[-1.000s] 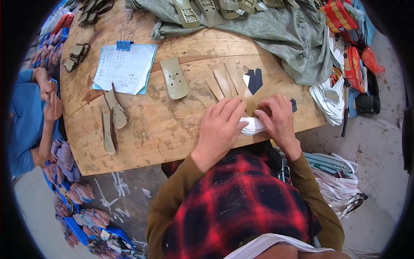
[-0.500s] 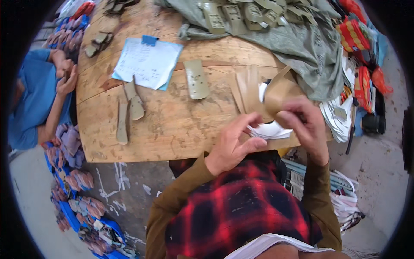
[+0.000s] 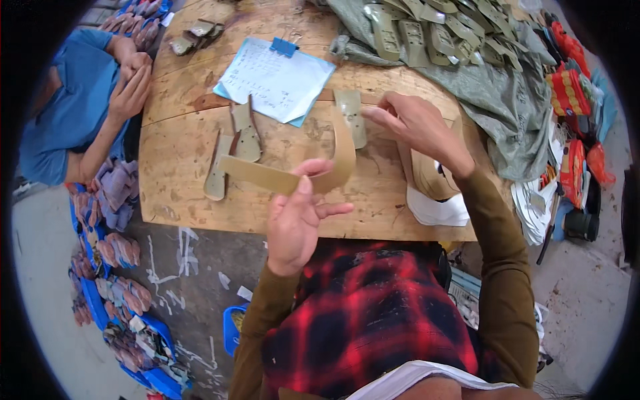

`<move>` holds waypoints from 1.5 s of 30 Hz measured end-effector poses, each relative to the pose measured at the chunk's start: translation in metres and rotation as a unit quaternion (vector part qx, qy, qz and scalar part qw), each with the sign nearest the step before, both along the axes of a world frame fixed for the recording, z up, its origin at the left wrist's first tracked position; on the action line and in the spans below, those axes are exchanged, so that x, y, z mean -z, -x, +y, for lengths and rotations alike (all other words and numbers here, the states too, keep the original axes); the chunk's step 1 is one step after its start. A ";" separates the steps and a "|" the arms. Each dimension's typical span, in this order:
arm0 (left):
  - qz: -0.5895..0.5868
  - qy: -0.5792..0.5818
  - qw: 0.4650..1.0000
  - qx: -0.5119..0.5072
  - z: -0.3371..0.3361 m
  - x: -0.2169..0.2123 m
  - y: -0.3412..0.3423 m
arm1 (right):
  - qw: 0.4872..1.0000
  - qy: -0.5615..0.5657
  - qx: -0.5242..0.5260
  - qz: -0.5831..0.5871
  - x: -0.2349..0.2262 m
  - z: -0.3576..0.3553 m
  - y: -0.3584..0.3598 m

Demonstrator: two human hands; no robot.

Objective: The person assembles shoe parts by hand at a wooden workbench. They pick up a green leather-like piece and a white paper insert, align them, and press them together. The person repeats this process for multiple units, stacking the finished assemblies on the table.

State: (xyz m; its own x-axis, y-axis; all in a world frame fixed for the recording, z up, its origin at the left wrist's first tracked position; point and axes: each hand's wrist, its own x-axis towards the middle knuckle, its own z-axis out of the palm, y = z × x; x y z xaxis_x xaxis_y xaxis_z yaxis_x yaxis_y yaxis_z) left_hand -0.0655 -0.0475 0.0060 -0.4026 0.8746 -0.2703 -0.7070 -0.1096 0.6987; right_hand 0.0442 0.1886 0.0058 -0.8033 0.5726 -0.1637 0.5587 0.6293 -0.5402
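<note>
My left hand [image 3: 297, 227] holds a long tan strip [image 3: 260, 175] pinched between thumb and fingers above the table. The strip bends round, and its far end curls upward beside an olive plate with small holes [image 3: 352, 120]. That plate lies flat on the wood. My right hand [image 3: 420, 127] reaches over the table with thumb and index finger slightly apart at the plate's right edge; whether they touch it I cannot tell. Under my right forearm lie more tan strips [image 3: 427, 175] and a stack of white sheets [image 3: 437, 210]. Left of the held strip rest two olive pieces with brown edges [image 3: 248, 137].
A paper sheet with a blue clip [image 3: 283, 80] lies farther back. Olive parts [image 3: 440, 40] are heaped on a grey-green cloth [image 3: 467, 100] at the back right. A person in blue [image 3: 77, 100] sits at the left, beside blue trays of bundled pieces [image 3: 120, 260].
My left hand has moved left and now holds a tan strip. My right hand has left the tan pieces and gone to the olive plate. The view has shifted.
</note>
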 end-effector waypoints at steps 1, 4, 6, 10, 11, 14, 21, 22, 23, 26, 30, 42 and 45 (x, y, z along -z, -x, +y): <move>-0.033 -0.002 0.999 -0.019 -0.004 -0.003 0.004 | 1.000 -0.010 -0.013 -0.010 0.003 -0.002 0.009; -0.111 -0.008 0.991 -0.070 -0.016 -0.005 0.014 | 0.998 -0.029 -0.029 0.047 0.023 -0.022 0.029; -0.140 -0.020 0.986 -0.090 -0.022 0.005 0.015 | 0.994 0.050 0.007 0.096 0.045 -0.027 0.026; -0.158 -0.016 0.986 -0.050 -0.015 0.007 0.007 | 0.922 0.297 0.161 0.190 0.022 -0.028 -0.009; -0.180 -0.014 0.983 -0.033 -0.013 0.009 0.003 | 0.875 0.370 0.210 0.229 0.012 -0.030 -0.020; -0.235 -0.019 0.971 0.025 0.003 0.008 -0.013 | 0.780 0.445 0.216 0.383 -0.014 -0.039 -0.059; -0.266 -0.014 0.958 0.110 0.027 -0.002 -0.036 | 0.874 0.336 0.128 0.328 -0.046 -0.081 -0.084; -0.262 -0.007 0.958 0.118 0.028 -0.002 -0.037 | 0.875 0.319 0.118 0.344 -0.045 -0.083 -0.084; -0.268 -0.003 0.956 0.116 0.029 -0.002 -0.038 | 0.879 0.320 0.117 0.333 -0.045 -0.083 -0.085; -0.276 0.008 0.955 0.111 0.028 0.000 -0.040 | 0.892 0.319 0.103 0.303 -0.044 -0.085 -0.085; -0.258 0.021 0.958 0.122 0.029 -0.003 -0.042 | 0.885 0.322 0.106 0.318 -0.026 -0.088 -0.088; -0.266 0.026 0.953 0.140 0.030 0.002 -0.046 | 0.961 0.031 -0.058 0.269 -0.023 -0.079 -0.092; -0.258 0.031 0.955 0.140 0.032 -0.001 -0.047 | 0.960 0.024 -0.055 0.273 -0.022 -0.079 -0.092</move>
State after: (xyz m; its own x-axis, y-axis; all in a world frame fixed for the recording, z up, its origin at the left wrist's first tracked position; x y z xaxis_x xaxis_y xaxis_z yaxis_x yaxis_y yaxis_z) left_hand -0.0189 -0.0159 0.0069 0.0452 0.9043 -0.4245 -0.9546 0.1643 0.2484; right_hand 0.1359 0.1095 0.0275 -0.8319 0.4826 0.2741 0.1168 0.6350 -0.7636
